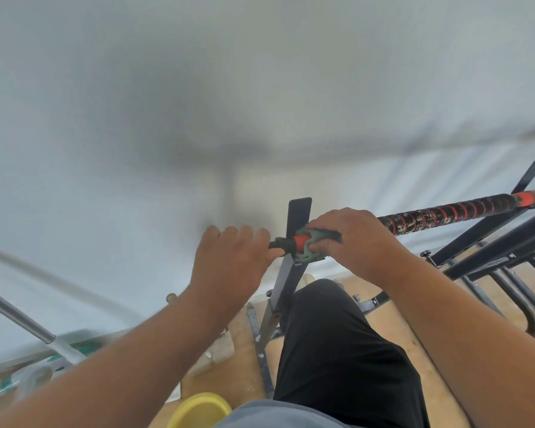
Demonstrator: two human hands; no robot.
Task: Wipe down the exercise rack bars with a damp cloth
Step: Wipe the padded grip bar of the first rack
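The right hand (pixel 357 239) gripped a green cloth (pixel 314 246) wrapped around the rack's red-and-black bar (pixel 445 213), just right of the upright post (pixel 286 273), while the left hand (pixel 229 261) curled its fingers around the bar's black left end. A yellow bowl (pixel 200 409) sat near on the floor, lower left; farther right, the bar ran to the far post.

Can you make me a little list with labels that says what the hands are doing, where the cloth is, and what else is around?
left hand: fingers curled at the bar's near end
right hand: holds the cloth around the bar
cloth: greenish, wrapped on the orange part
bar: black and orange spiral wrap, lying across the rack
bar surface: whitish specks on the wrap to the right
bowl: yellow, on the floor below
leg: in black trousers, beside the rack
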